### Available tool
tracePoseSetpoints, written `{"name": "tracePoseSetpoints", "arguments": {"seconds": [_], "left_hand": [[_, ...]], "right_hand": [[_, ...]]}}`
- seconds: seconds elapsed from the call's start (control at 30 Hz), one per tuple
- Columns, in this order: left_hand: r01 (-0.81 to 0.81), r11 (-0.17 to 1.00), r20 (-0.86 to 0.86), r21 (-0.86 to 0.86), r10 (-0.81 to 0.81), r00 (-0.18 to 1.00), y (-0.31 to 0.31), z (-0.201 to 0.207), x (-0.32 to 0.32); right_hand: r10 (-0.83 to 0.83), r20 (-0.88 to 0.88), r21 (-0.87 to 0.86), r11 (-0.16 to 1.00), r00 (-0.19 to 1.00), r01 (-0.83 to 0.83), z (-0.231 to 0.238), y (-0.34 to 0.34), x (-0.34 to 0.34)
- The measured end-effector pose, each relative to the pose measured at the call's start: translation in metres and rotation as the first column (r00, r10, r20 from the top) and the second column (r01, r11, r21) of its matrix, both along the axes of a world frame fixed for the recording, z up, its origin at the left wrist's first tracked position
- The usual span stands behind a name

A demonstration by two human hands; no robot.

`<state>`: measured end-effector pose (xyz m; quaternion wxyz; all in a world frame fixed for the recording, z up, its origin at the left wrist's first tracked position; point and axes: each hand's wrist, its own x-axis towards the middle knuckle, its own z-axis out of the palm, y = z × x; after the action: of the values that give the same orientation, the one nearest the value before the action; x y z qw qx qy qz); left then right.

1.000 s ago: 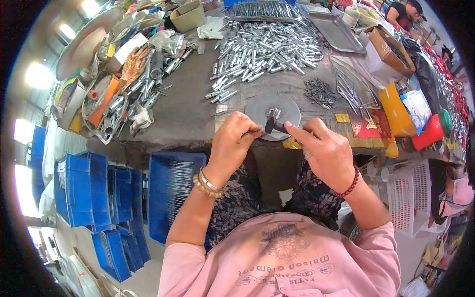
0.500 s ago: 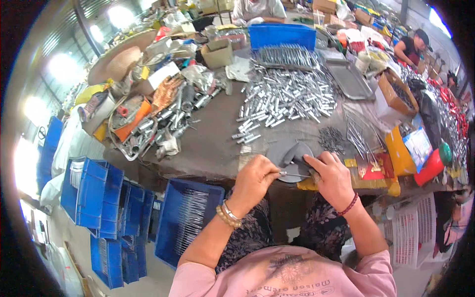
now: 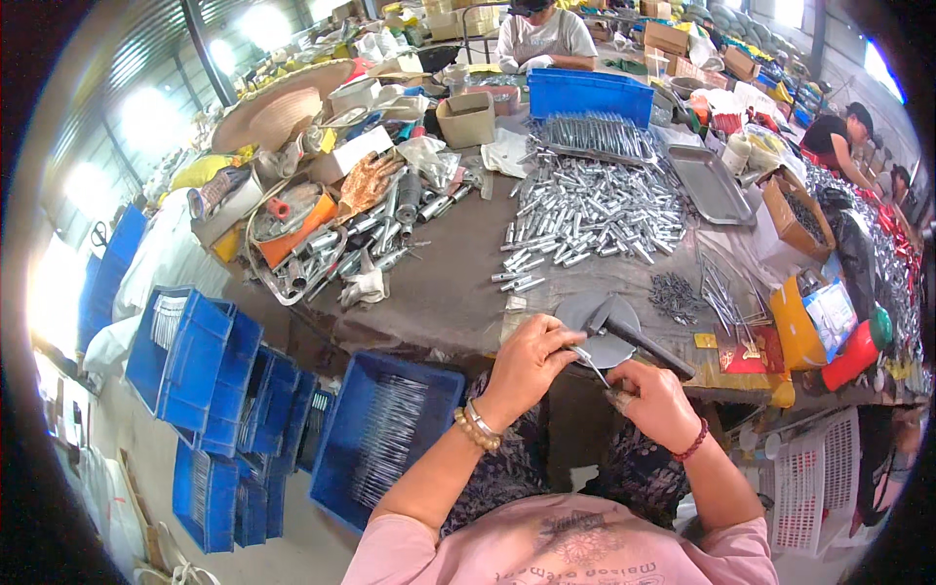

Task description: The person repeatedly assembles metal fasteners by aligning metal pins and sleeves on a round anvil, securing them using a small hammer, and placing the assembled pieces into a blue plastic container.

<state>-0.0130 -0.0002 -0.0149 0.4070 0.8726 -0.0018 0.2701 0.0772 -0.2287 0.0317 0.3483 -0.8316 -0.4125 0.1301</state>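
A thin metal rod (image 3: pixel 591 365) with a brighter, thicker end spans between my hands, just over the table's near edge. My left hand (image 3: pixel 534 369) pinches its upper end; my right hand (image 3: pixel 659 404) is closed round its lower end, fingers partly hidden. Just beyond lies a hammer (image 3: pixel 639 341) on a round grey metal plate (image 3: pixel 577 310), its dark handle pointing right and toward me. A large heap of short silver metal tubes (image 3: pixel 595 210) spreads farther back. Right of the plate are a pile of small dark pins (image 3: pixel 675 295) and several thin rods (image 3: pixel 720 297).
Blue bin with rods (image 3: pixel 336 439) stands below the table at left, beside stacked blue bins (image 3: pixel 185 375). A metal tray (image 3: pixel 710 185), blue crate (image 3: pixel 590 97) and cardboard box (image 3: pixel 795 214) are at the back. Tools and scrap (image 3: pixel 322 253) crowd the left. Other people sit beyond.
My right hand has come away from the hammer and moved toward me, uncovering its handle. The rod has gone from nearly level to slanting down to the right. The view has shifted.
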Motion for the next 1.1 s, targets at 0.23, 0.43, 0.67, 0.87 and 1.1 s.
{"name": "tracePoseSetpoints", "arguments": {"seconds": [0.23,0.43,0.67,0.87,1.1], "left_hand": [[-0.156,0.831,-0.122,-0.534,0.107,0.987,-0.029,-0.005,-0.020],[-0.165,0.675,-0.213,-0.719,0.012,0.977,-0.041,-0.006,-0.018],[-0.148,0.560,-0.185,-0.815,-0.009,0.983,-0.046,-0.010,-0.025],[-0.079,0.418,-0.048,-0.905,0.084,0.995,-0.026,-0.017,-0.044],[-0.543,0.317,-0.310,-0.777,0.559,0.769,0.047,-0.093,-0.143]], "right_hand": [[-0.030,-0.693,0.062,0.993,0.720,0.101,-0.004,0.012,-0.002],[-0.026,-0.783,0.107,0.979,0.622,0.175,-0.016,0.010,-0.012],[0.016,-0.797,0.135,0.979,0.604,0.152,-0.025,0.015,-0.034],[-0.005,-0.179,0.187,0.982,0.984,0.039,-0.026,0.023,-0.038],[-0.197,0.570,0.385,0.922,0.798,-0.047,-0.055,0.032,0.017]]}}
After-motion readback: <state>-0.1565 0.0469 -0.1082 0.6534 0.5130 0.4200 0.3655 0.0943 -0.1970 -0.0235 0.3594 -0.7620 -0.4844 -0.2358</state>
